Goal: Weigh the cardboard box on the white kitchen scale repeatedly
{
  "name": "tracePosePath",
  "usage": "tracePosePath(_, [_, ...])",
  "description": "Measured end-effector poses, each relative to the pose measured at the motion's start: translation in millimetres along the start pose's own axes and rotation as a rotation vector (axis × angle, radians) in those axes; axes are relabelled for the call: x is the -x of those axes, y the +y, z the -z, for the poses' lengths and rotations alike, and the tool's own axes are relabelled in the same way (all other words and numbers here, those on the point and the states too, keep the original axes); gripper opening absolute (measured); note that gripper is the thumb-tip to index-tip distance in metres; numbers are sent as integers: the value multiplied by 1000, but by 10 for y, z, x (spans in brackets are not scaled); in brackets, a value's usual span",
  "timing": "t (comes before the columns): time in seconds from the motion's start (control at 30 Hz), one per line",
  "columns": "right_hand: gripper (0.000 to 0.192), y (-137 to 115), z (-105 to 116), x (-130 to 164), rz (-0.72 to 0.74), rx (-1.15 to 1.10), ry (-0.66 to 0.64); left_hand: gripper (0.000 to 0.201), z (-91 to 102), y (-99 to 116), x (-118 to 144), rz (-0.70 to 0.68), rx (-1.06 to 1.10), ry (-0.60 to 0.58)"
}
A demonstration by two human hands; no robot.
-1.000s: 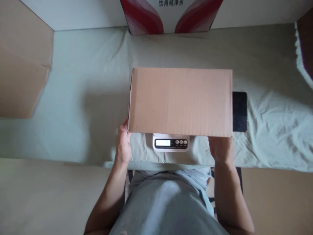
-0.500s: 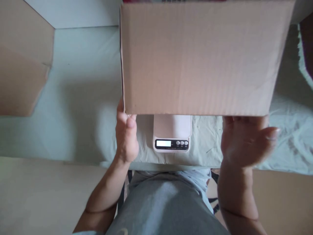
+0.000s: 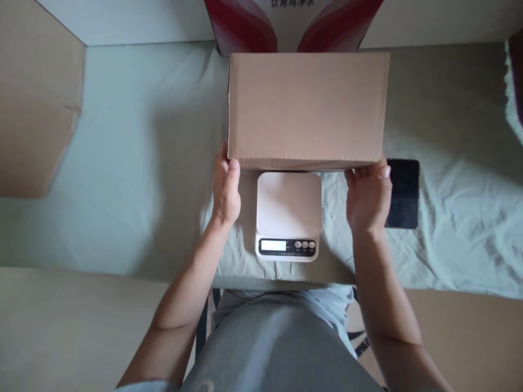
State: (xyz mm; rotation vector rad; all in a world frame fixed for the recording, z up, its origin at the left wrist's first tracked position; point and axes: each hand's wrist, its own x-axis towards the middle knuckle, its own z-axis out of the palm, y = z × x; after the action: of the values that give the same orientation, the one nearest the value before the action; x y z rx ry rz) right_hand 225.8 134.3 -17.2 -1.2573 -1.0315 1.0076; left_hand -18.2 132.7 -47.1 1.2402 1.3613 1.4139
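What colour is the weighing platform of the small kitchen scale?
White, on the small digital kitchen scale; the head view shows it best.

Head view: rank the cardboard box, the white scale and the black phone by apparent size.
1. cardboard box, clearly largest
2. white scale
3. black phone, partly hidden by the right hand, so its rank is less sure

red-white carton [image 3: 294,24] — Chinese characters, partly cut off
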Motion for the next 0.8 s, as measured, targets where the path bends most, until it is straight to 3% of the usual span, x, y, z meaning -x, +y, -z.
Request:
tracePosePath(0.3, [56, 37, -22, -71, -37, -25, -73, 47, -16, -151, -54, -30, 21, -45])
tracePosePath(0.53, [57, 208, 83, -91, -145, -71, 17, 58, 90, -305, -43, 106, 43, 76])
tracePosePath(0.8, [52, 214, 41, -113, -61, -111, 2, 60, 41, -209, -89, 167, 119, 61])
